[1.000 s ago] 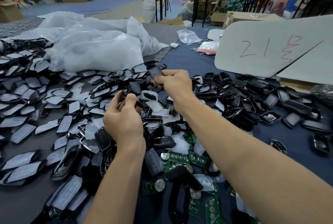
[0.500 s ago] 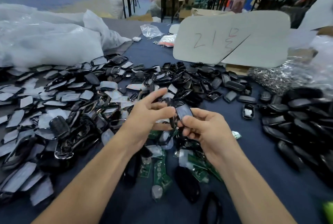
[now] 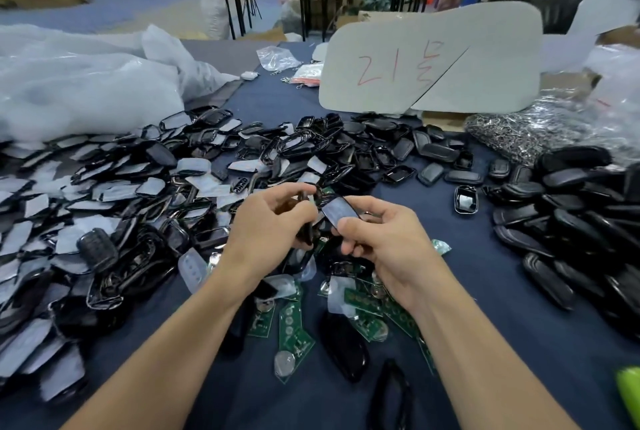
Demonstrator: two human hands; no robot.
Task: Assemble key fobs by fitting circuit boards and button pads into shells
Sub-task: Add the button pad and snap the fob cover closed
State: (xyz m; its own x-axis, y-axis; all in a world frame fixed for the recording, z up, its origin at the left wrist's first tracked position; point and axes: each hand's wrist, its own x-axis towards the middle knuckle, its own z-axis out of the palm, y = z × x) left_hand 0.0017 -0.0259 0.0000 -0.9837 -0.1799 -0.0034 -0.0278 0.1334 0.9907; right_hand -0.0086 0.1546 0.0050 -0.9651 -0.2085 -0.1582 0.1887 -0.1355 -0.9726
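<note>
Key-fob shell (image 3: 337,210), grey film on its face, well in front of the white board (image 3: 433,59) on the viewer's side, held above the navy cloth (image 3: 495,298). Pinched at its near end between thumb and curled fingertips of the right hand (image 3: 384,242); tilted, far end raised toward the board. Just beside it, touching or a hair apart (cannot tell which), a black frame piece (image 3: 306,222), gripped by the left hand (image 3: 273,222), thumb and fingers curled round it.

Farther from the board than both hands, flat on the cloth: green circuit boards (image 3: 294,329), several with round coin cells, mixed with clear button pads (image 3: 192,267). Front-left of the board, a broad heap of film-covered covers (image 3: 104,187) among black rims. Directly before the board, loose black shell halves (image 3: 433,152). Front-right of the board, stacked black backs (image 3: 571,208). Just off the board's lower right corner, a bag of metal rings (image 3: 519,132). Left of the board, big cloudy plastic sacks (image 3: 86,83).
</note>
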